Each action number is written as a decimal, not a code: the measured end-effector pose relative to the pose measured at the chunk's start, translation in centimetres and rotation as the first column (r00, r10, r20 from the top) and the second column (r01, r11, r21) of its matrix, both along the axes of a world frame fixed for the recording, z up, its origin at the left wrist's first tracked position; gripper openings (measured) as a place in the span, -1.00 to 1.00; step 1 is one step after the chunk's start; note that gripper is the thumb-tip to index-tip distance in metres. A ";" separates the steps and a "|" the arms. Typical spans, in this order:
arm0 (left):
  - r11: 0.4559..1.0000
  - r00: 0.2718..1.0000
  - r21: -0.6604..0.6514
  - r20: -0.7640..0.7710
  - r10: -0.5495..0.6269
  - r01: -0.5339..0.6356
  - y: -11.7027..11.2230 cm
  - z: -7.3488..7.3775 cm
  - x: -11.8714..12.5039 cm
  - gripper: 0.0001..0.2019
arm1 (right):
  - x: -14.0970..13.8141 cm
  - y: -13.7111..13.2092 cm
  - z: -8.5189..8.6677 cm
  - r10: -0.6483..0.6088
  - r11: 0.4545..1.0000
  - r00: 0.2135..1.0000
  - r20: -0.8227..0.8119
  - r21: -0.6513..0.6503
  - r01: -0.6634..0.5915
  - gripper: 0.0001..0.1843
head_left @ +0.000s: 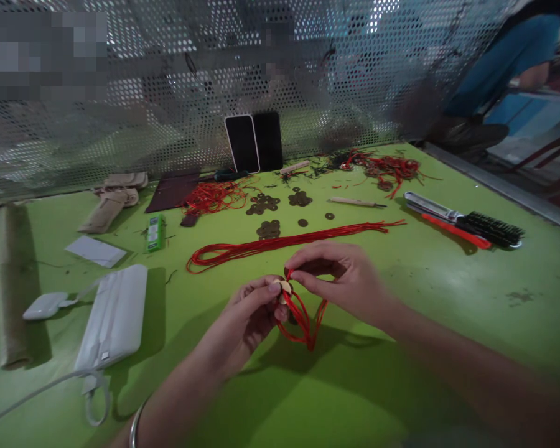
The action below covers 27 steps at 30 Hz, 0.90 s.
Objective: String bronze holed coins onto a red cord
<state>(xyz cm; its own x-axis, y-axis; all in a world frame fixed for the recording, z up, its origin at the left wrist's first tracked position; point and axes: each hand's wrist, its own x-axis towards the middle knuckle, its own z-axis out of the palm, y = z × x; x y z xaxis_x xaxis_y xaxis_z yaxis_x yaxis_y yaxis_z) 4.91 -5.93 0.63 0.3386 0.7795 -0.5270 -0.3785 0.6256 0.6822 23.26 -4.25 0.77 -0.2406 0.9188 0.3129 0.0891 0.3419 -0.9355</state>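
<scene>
My left hand (256, 311) pinches a round brass-coloured coin (285, 290) between thumb and fingers, with red cord (303, 320) looped through it and hanging below. Close beside it, my right hand (338, 274) is closed, thumb and forefinger pinching a short length of the same red cord above the coin. Part of the knotting is hidden behind my fingers. Just beyond both hands lies a long folded bundle of red cords (261, 249). Several dark holed coins (268, 229) rest in small piles behind that bundle.
Around the green table (205, 398) lie a white power bank (116, 317), an earphone case (46, 306), a green box (154, 233), a wooden-handled tool (354, 202) and a hairbrush (490, 229). Two phones (243, 144) lean on the perforated metal panel (177, 112). A person (518, 62) sits at right.
</scene>
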 end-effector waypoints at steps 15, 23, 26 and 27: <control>0.975 0.993 0.201 -0.094 -0.076 0.094 0.0 0.1 0.5 -0.85 | -0.2 0.0 -0.2 -0.010 0.996 0.997 -0.075 -0.087 0.003 -0.93; 0.950 0.982 0.293 -0.180 -0.057 0.109 -0.3 0.3 0.7 -0.83 | -0.1 0.3 -0.2 0.030 0.990 0.995 -0.095 -0.137 -0.043 -0.93; 0.950 0.983 0.295 -0.178 -0.052 0.104 -0.3 0.2 0.6 -0.84 | 0.0 0.3 -0.2 0.025 0.992 0.997 -0.078 -0.124 -0.035 -0.92; 0.950 0.983 0.298 -0.179 -0.044 0.096 -0.2 0.2 0.6 -0.84 | 0.0 0.3 -0.2 0.020 0.993 0.997 -0.077 -0.118 -0.029 -0.92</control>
